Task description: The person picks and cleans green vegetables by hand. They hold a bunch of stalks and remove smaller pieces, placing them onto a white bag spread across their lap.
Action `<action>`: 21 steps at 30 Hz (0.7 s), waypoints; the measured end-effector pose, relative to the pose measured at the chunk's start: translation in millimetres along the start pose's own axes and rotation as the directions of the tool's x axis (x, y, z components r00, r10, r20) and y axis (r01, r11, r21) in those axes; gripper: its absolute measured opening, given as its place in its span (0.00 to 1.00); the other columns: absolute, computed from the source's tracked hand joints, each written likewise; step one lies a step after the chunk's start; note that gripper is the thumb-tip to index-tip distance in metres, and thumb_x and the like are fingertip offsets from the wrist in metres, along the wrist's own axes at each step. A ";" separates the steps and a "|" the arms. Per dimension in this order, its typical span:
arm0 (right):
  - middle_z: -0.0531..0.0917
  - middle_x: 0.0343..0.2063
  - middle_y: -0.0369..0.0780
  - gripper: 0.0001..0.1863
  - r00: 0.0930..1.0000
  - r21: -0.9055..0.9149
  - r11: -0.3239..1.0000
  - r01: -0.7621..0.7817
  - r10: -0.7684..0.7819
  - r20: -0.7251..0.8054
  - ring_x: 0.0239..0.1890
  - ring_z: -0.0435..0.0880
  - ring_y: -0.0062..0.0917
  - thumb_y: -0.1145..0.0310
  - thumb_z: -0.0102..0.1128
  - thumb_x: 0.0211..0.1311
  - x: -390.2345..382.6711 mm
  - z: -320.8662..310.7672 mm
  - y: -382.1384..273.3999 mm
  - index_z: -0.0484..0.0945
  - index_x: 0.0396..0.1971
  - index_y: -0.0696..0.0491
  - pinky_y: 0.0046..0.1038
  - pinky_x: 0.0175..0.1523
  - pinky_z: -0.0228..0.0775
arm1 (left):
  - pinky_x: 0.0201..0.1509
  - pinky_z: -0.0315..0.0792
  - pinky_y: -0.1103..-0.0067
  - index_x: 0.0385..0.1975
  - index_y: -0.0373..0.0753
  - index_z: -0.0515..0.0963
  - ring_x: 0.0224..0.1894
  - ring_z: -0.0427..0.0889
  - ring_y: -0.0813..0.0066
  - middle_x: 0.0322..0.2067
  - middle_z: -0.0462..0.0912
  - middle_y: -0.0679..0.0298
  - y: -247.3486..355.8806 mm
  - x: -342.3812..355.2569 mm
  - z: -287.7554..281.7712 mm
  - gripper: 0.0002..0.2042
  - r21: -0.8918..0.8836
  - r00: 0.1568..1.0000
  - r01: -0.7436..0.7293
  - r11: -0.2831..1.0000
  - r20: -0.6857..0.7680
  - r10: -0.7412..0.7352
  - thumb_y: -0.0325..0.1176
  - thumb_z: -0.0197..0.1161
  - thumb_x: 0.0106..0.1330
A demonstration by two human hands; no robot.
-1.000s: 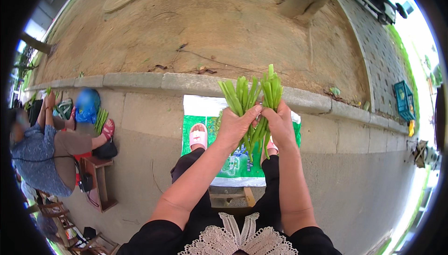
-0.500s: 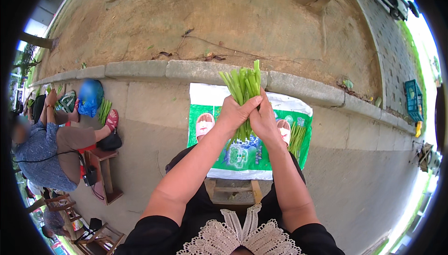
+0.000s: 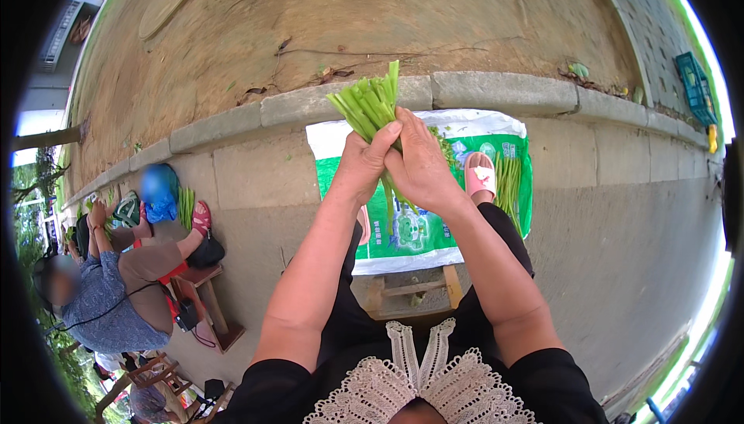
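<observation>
A bunch of green leafy-vegetable stalks (image 3: 364, 105) is held up in front of me, tilted to the left, its cut ends fanned out at the top. My left hand (image 3: 363, 162) grips it from the left side. Pressed against the other side is my right hand (image 3: 422, 162), its fingers wrapped round the stalks and meeting the left thumb. Thin stems hang below my hands. Underneath lies a green and white plastic sack (image 3: 449, 244). More stalks (image 3: 508, 185) rest on its right side, by my pink slipper (image 3: 480, 174); a few leafy bits (image 3: 443, 145) show behind my right hand.
A stone curb (image 3: 504, 93) runs behind the sack, with bare soil beyond. On the left a person (image 3: 116, 300) sits on a low wooden stool (image 3: 208, 300), beside a blue bag (image 3: 160, 195) and green stalks (image 3: 186, 207). A blue crate (image 3: 694, 84) stands far right.
The bunch has risen and tipped further left, with both hands still round it. My right hand now covers more of the stalks. The whole view has shifted, bringing the seated person further in.
</observation>
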State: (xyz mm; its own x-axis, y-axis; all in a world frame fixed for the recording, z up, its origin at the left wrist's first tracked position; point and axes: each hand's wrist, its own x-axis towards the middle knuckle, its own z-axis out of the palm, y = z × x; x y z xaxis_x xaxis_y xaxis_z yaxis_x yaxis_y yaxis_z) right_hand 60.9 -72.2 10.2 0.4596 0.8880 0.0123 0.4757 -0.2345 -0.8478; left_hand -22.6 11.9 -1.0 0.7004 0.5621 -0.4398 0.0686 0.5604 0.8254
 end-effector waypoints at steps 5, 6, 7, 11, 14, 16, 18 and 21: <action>0.67 0.49 0.52 0.27 0.986 -0.330 0.933 0.145 -0.163 -0.026 0.55 0.63 0.44 0.65 0.49 0.52 -1.0 -3.5 -0.4 0.62 0.50 0.66 0.37 0.57 0.54 | 0.45 0.72 0.77 0.40 0.38 0.71 0.41 0.75 0.75 0.37 0.75 0.64 -4.4 -1.7 7.9 0.16 -0.295 0.992 0.107 0.949 0.093 -0.083 0.39 0.61 0.56; 0.68 0.50 0.52 0.28 0.995 -0.110 0.989 0.099 -0.095 0.041 0.54 0.64 0.43 0.64 0.50 0.52 -1.3 -11.0 -1.0 0.62 0.51 0.66 0.36 0.57 0.56 | 0.45 0.72 0.77 0.39 0.38 0.71 0.41 0.75 0.75 0.36 0.75 0.64 -5.7 -1.2 7.5 0.15 -0.340 0.990 0.124 0.932 0.105 -0.093 0.39 0.61 0.56; 0.68 0.50 0.52 0.29 0.991 0.114 0.993 0.034 -0.048 0.124 0.54 0.65 0.41 0.63 0.52 0.53 -0.5 -24.4 -6.1 0.62 0.51 0.66 0.34 0.56 0.57 | 0.45 0.72 0.76 0.38 0.39 0.71 0.40 0.75 0.75 0.35 0.75 0.64 -7.0 -0.1 1.4 0.15 -0.365 0.986 0.132 0.922 0.147 -0.083 0.39 0.61 0.56; 0.67 0.53 0.52 0.33 0.988 0.431 0.891 -0.146 0.156 0.012 0.54 0.68 0.36 0.58 0.56 0.53 7.2 -61.4 1.1 0.61 0.53 0.65 0.29 0.54 0.62 | 0.45 0.72 0.71 0.32 0.40 0.72 0.36 0.76 0.71 0.31 0.76 0.63 9.6 3.4 -13.9 0.11 -0.471 0.953 0.133 0.872 0.304 0.019 0.38 0.61 0.55; 0.67 0.53 0.52 0.35 0.977 0.399 0.892 -0.212 0.186 0.105 0.54 0.68 0.35 0.55 0.56 0.54 4.7 -61.0 9.6 0.61 0.54 0.65 0.30 0.56 0.60 | 0.47 0.72 0.69 0.31 0.40 0.73 0.36 0.77 0.68 0.30 0.78 0.63 20.6 4.3 -17.9 0.09 -0.602 0.951 0.079 0.795 0.286 0.122 0.37 0.59 0.56; 0.68 0.53 0.53 0.39 0.965 0.353 0.908 -0.225 0.157 0.209 0.54 0.69 0.35 0.50 0.58 0.51 0.6 -56.7 6.0 0.61 0.54 0.65 0.30 0.56 0.60 | 0.49 0.70 0.68 0.29 0.39 0.71 0.36 0.77 0.68 0.27 0.76 0.64 26.0 7.1 -26.3 0.10 -0.608 0.953 0.064 0.791 0.272 0.132 0.38 0.58 0.57; 0.69 0.51 0.53 0.42 0.937 0.314 0.920 -0.235 0.128 0.325 0.53 0.69 0.35 0.48 0.60 0.48 -3.5 -47.4 9.4 0.60 0.55 0.65 0.30 0.56 0.60 | 0.51 0.70 0.68 0.29 0.37 0.71 0.35 0.77 0.69 0.26 0.76 0.64 30.1 7.3 -29.0 0.10 -0.662 0.957 0.024 0.749 0.232 0.175 0.39 0.57 0.58; 0.74 0.44 0.49 0.44 0.869 0.339 0.902 -0.267 0.074 0.489 0.48 0.72 0.31 0.50 0.65 0.43 -6.7 -45.2 -3.4 0.60 0.55 0.62 0.27 0.53 0.62 | 0.50 0.70 0.69 0.28 0.37 0.71 0.34 0.77 0.70 0.26 0.76 0.65 32.7 11.5 -38.6 0.10 -0.696 0.961 -0.022 0.718 0.183 0.206 0.38 0.57 0.59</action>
State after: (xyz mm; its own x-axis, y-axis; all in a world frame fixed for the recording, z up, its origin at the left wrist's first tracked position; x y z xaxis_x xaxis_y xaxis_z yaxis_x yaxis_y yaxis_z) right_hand 90.1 -95.3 37.0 0.0675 0.9480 -0.3111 0.0524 -0.3148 -0.9477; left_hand -39.7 60.2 7.3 0.8175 0.5445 -0.1877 -0.4600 0.8134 0.3560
